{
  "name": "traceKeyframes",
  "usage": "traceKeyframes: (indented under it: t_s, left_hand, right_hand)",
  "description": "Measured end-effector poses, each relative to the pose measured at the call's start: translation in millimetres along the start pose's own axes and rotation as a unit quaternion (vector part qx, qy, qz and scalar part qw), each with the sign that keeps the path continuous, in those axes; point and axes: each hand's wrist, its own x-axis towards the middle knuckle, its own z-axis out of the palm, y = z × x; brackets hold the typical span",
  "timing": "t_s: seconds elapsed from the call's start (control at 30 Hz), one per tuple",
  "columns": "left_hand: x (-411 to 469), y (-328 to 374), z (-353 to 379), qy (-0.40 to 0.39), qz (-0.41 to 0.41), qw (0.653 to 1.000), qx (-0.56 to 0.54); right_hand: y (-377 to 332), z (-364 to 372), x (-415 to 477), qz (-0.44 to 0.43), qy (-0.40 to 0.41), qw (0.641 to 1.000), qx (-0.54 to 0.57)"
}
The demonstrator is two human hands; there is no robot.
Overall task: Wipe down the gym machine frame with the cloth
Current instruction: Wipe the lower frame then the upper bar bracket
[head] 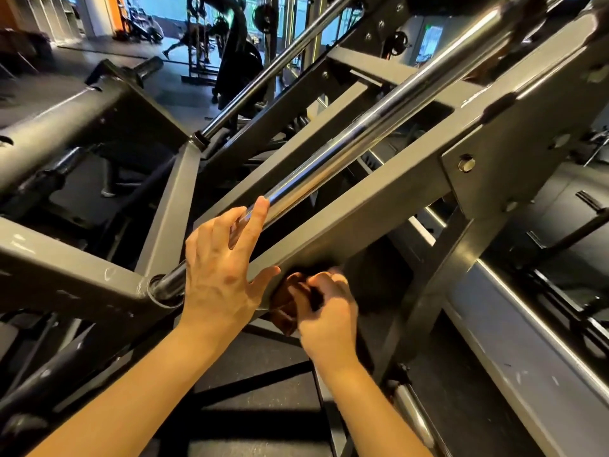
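Fingers (324, 282) of the right hand (329, 311) are curled tight around a brown cloth (288, 301), though motion blur smears them and their exact lay is hard to make out. Only a bunched wad of the cloth shows, to the left of the knuckles; the rest is hidden inside the grip and in the shadow under the beam, so its full shape cannot be told. The wad sits against the underside of the gym machine frame (346, 225), at the near end of a sloping square-section beam, just right of the left thumb (267, 275).

The left hand (220, 268) lies flat with fingers straight and relaxed, gripping nothing. Its fingertips rest over a chrome rod (329, 159), and the thumb touches the beam's lower edge.

The frame is grey-painted steel tube with a dull sheen, scuffed in spots, joined by a bolted plate (478, 166) on the right. The rod is round, polished and mirror-bright, and its near end enters a socket (161, 288) partly covered by the left hand. The frame's far and right ends run out of view. The black floor (263, 384) below looks matte and rubbery.
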Motion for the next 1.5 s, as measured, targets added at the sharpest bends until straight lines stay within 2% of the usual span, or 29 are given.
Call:
traceKeyframes:
  t_s: [0.07, 0.1, 0.17, 0.23, 0.33, 0.4, 0.5, 0.63, 0.77, 0.87, 0.93, 1.0, 1.1, 1.2, 1.3, 1.4, 1.43, 1.5]
  left_hand:
    - [-0.4, -2.0, -0.9, -0.005, 0.006, 1.0, 0.005]
    - [-0.9, -3.1, -1.4, -0.01, 0.003, 1.0, 0.006]
    - [-2.0, -2.5, -3.1, -0.022, -0.004, 1.0, 0.005]
    - [-2.9, -1.4, -5.4, -0.029, -0.003, 1.0, 0.007]
    - [-8.4, -1.7, -10.7, -0.028, -0.017, 0.999, -0.001]
    - [-17.3, -1.0, -14.9, -0.009, -0.045, 0.999, -0.014]
    - [-39.6, 0.7, -18.9, 0.036, -0.096, 0.994, -0.024]
    - [-76.9, 9.2, -17.9, 0.057, -0.177, 0.981, -0.055]
    - [-98.9, 47.5, -11.6, 0.02, -0.309, 0.935, -0.173]
    - [-99.9, 77.6, -0.2, 0.012, -0.335, 0.916, -0.22]
    - [-98.9, 91.8, 7.7, 0.015, -0.347, 0.912, -0.22]
    - [-98.6, 103.7, 13.7, 0.022, -0.365, 0.907, -0.211]
    - [-98.2, 117.9, 14.2, 0.035, -0.397, 0.884, -0.243]
    - [-94.6, 130.3, 11.1, 0.042, -0.42, 0.87, -0.255]
    - [-85.6, 133.4, 14.5, 0.09, -0.433, 0.862, -0.246]
    - [-79.8, 124.3, 19.3, 0.11, -0.47, 0.842, -0.24]
    - [-80.0, 120.7, 20.9, 0.115, -0.493, 0.825, -0.251]
    - [-79.9, 111.7, 23.9, 0.116, -0.541, 0.788, -0.269]
  right_hand:
    - [3.1, -6.0, 3.6, -0.009, -0.05, 0.998, -0.024]
    - [1.3, -17.1, 9.5, -0.025, -0.027, 0.999, -0.028]
    - [-9.7, -47.9, 26.0, -0.054, 0.079, 0.995, -0.012]
    - [-19.3, -76.5, 47.4, -0.027, 0.163, 0.986, 0.028]
    - [-22.7, -82.2, 57.7, -0.025, 0.198, 0.979, 0.041]
    - [-21.5, -58.2, 43.5, -0.041, 0.157, 0.986, 0.05]
    - [-11.4, -11.4, 15.7, -0.116, 0.09, 0.989, 0.001]
    - [-7.1, 12.0, -0.4, -0.147, -0.041, 0.986, -0.069]
    - [-4.1, -11.3, 7.5, -0.087, -0.128, 0.988, -0.005]
    - [-2.8, -34.7, 14.3, -0.055, -0.185, 0.979, 0.064]
    - [0.1, -45.6, 15.4, 0.002, -0.248, 0.962, 0.118]
    - [-0.2, -55.8, 16.9, 0.071, -0.317, 0.929, 0.177]
    - [0.1, -68.6, 24.0, 0.093, -0.386, 0.891, 0.22]
    - [0.0, -74.2, 30.0, 0.075, -0.42, 0.875, 0.227]
    - [-0.4, -73.9, 36.3, 0.075, -0.448, 0.855, 0.249]
    - [8.5, -74.0, 45.9, 0.056, -0.451, 0.843, 0.288]
    - [13.2, -75.4, 48.4, 0.032, -0.431, 0.863, 0.263]
    - [20.1, -79.9, 54.8, -0.095, -0.341, 0.926, 0.129]
